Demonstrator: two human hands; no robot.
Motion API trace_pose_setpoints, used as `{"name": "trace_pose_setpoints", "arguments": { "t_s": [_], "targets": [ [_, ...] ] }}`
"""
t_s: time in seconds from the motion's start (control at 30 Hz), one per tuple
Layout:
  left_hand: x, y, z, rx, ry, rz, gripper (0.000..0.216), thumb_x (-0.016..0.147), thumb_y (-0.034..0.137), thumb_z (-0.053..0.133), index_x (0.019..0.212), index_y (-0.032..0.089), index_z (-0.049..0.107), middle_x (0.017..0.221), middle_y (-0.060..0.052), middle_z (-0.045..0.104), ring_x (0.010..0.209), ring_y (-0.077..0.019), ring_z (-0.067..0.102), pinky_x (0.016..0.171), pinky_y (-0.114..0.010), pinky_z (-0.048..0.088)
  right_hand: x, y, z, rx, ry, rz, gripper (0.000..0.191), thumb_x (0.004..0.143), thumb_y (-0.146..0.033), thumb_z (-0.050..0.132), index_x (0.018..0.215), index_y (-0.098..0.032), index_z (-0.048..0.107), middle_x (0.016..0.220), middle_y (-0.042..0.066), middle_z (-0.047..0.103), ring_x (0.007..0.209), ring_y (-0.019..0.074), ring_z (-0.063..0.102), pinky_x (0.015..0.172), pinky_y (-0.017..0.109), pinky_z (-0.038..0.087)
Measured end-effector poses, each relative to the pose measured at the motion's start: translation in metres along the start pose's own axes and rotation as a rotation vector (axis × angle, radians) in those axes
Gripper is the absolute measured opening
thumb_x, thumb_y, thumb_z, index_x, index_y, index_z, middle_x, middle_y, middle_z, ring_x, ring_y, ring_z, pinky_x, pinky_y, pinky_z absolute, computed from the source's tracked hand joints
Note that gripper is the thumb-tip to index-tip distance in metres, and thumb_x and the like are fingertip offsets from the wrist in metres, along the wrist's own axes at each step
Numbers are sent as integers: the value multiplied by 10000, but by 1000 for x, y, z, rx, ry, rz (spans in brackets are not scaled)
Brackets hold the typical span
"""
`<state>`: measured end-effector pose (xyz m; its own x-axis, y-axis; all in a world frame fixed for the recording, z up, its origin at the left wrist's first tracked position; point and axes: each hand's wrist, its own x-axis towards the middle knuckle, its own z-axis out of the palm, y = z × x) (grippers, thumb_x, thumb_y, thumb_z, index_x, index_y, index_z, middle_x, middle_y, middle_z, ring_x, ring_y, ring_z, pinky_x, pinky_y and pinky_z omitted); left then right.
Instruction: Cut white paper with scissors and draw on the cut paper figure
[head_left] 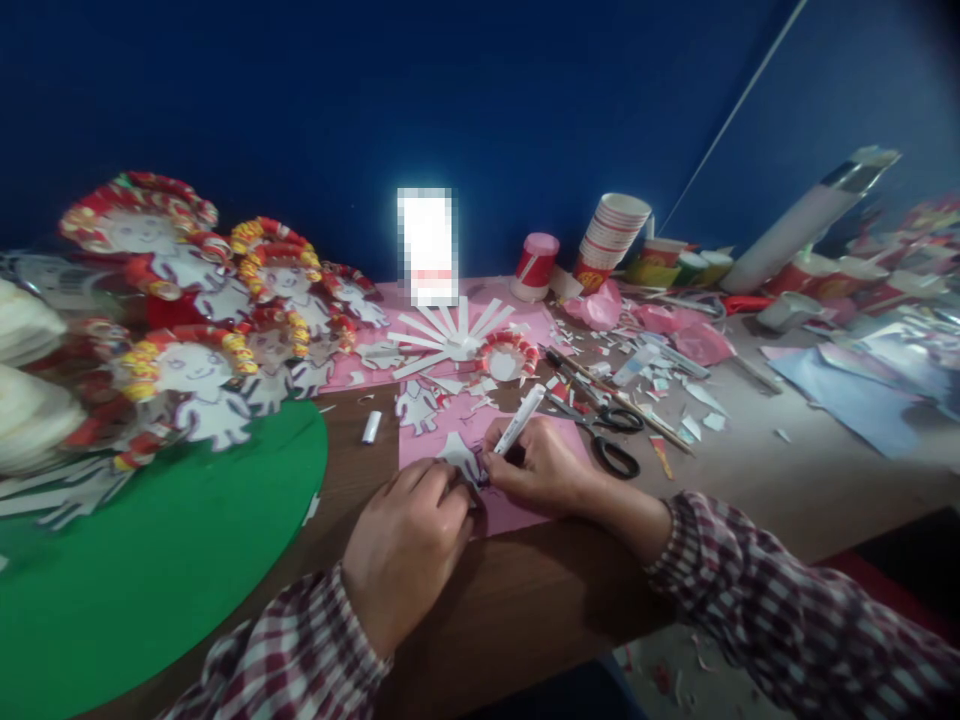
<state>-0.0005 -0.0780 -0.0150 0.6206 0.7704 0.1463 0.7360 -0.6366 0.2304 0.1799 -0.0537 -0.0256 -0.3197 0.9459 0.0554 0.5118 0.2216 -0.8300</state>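
My right hand is closed around a white marker pen, its tip down at the edge of a white paper doll cutout. The cutout lies on a sheet of pink paper with dark marks on it. Bent and held together, the fingers of my left hand press on the cutout's lower edge; their tips are partly hidden. A small pen cap lies to the left of the pink sheet. Just right of my right hand are black-handled scissors.
Paper dolls with red and yellow curled hair stand at left by a green round board. Behind my hands are a fan of white paper strips and a bright screen. Stacked paper cups and paper scraps lie right.
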Motion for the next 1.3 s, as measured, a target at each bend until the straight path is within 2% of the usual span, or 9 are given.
{"name": "trace_pose_setpoints", "arguments": {
  "t_s": [0.17,0.33,0.47,0.57,0.73,0.9,1.1,1.3],
  "targets": [
    [0,0,-1,1,-18,3,155,821,188,480,892,185,618,942,-75,587,942,-234,532,781,-400,483,0,-1,-1,19,-9,-9,113,790,-233,491,718,-154,528,537,-34,502,462,76,431,429,179,303],
    [1,1,-3,6,-29,-6,142,816,182,483,887,181,606,950,-77,583,933,-237,532,775,-400,481,1,-3,-5,126,70,-10,84,768,-193,505,693,-154,516,562,-30,502,512,83,463,485,179,373],
    [2,1,-3,9,-50,-18,116,811,185,491,856,174,597,931,-74,579,923,-237,529,774,-395,474,-1,-5,-9,230,104,-40,151,841,-238,450,870,-150,569,613,-11,561,530,90,511,496,183,405],
    [2,1,-2,-4,-33,-20,141,821,200,483,904,171,593,925,-73,582,926,-232,525,793,-393,465,-3,-9,-16,95,77,-118,190,864,-235,438,935,-162,599,678,7,610,564,90,538,528,183,414],
    [1,0,-2,-19,-25,-16,152,830,243,483,917,171,584,928,-73,581,933,-232,520,796,-391,457,-4,-13,-28,-257,-35,-318,100,786,-167,541,746,-149,631,703,36,631,635,117,550,614,211,407],
    [0,-2,-3,-10,-28,-12,151,830,239,471,923,166,566,925,-76,569,927,-238,515,778,-398,454,-5,0,-26,-475,-121,-523,149,825,-237,515,822,-180,653,661,29,592,653,132,531,621,224,373],
    [0,-1,-4,-26,-28,-26,130,823,224,477,910,166,555,907,-72,563,913,-231,515,770,-387,450,-6,4,-19,-661,-117,-599,147,837,-269,522,871,-181,634,696,31,586,654,138,518,589,242,336],
    [1,-1,-5,-5,-15,-20,145,781,195,521,921,172,554,909,-70,567,923,-229,512,758,-362,446,-8,5,-16,-755,-129,-626,117,842,-230,496,814,-179,599,695,28,564,640,131,493,580,247,310]
  ]
}}
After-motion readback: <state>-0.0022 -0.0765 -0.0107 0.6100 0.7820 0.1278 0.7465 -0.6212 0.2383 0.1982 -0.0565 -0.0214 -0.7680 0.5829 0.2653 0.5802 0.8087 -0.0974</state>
